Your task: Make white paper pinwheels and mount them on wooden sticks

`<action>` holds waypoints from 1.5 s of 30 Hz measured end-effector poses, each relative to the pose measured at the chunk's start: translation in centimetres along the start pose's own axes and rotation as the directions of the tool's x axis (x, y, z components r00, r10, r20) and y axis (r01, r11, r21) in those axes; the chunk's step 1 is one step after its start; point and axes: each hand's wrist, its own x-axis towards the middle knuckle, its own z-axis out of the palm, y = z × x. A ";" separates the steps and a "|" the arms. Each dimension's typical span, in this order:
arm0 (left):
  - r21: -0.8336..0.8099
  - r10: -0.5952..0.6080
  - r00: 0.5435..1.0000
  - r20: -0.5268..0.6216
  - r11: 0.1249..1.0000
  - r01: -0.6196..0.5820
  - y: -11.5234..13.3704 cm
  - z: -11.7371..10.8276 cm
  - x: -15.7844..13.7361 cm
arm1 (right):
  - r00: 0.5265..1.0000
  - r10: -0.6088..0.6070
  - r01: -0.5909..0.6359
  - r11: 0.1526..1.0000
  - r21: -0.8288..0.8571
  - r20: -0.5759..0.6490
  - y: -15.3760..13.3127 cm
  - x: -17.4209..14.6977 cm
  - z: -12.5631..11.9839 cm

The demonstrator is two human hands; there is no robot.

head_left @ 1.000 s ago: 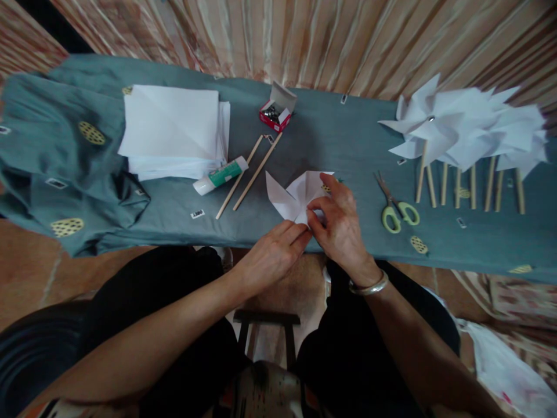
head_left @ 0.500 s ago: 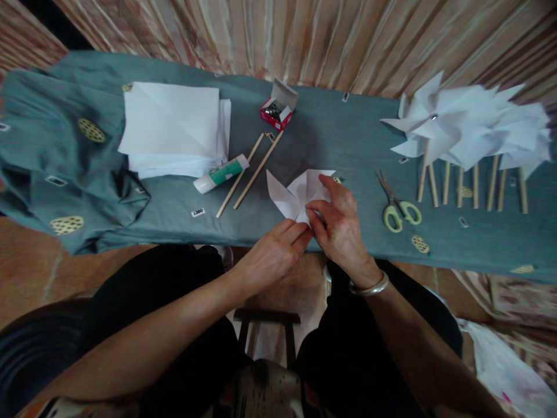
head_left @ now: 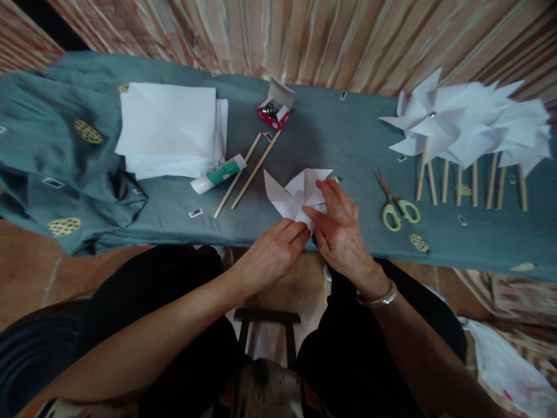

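I've got the paper pinwheel point(head_left: 298, 191) left of the scissors point(head_left: 395, 209), fingers of my left hand point(head_left: 274, 251) pinched on it. My right hand point(head_left: 342, 231) touches it too, can't tell if those fingers grip.

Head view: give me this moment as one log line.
left hand: pinching folded paper | right hand: touching same paper | scissors: on cloth

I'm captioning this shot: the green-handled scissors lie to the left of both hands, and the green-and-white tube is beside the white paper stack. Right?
Not quite: the head view shows the scissors to the right of both the left hand and right hand. The green-and-white tube is beside the white paper stack.
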 end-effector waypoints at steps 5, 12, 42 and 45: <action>-0.019 -0.015 1.000 0.015 1.000 0.015 0.1 -0.1 0.1 | 0.999 0.044 -0.045 0.997 0.066 0.016 -0.2 -0.4 0.3; 0.002 -0.046 0.995 -0.087 0.999 0.046 -1.1 -1.4 0.6 | 0.998 0.053 -0.052 0.998 0.043 -0.022 0.2 -0.8 0.6; 0.130 -0.086 0.989 -0.121 0.986 0.102 -2.4 -0.7 1.9 | 1.000 0.017 -0.015 0.989 -0.146 0.014 0.6 -1.8 0.1; 0.171 -0.067 0.992 -0.109 0.982 0.085 -2.4 -0.7 2.0 | 1.000 0.000 0.003 0.988 -0.153 0.023 0.4 -1.4 0.3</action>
